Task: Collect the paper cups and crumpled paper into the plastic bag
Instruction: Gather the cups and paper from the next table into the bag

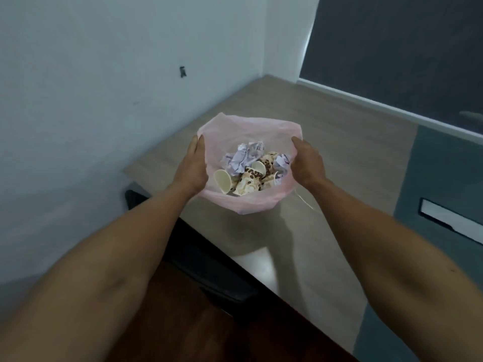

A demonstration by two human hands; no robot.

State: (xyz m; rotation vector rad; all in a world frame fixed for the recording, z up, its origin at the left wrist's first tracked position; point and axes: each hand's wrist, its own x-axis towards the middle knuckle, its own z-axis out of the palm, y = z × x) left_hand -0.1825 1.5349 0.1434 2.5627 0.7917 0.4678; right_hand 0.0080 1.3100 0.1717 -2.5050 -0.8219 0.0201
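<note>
Two hands hold one pink plastic bag (251, 205) above the wooden worktop (326, 142): the left hand (192, 168) and right hand (308, 163) each grip an opposite side of the rim, fingers curled round the film, probably to keep the mouth wide and the load from spilling. Inside lie about four coffee-bean-print paper cups (248, 178) on their sides and roughly three wads of crumpled paper (241, 158); the exact count is hidden by overlap. Collection looks complete.
</note>
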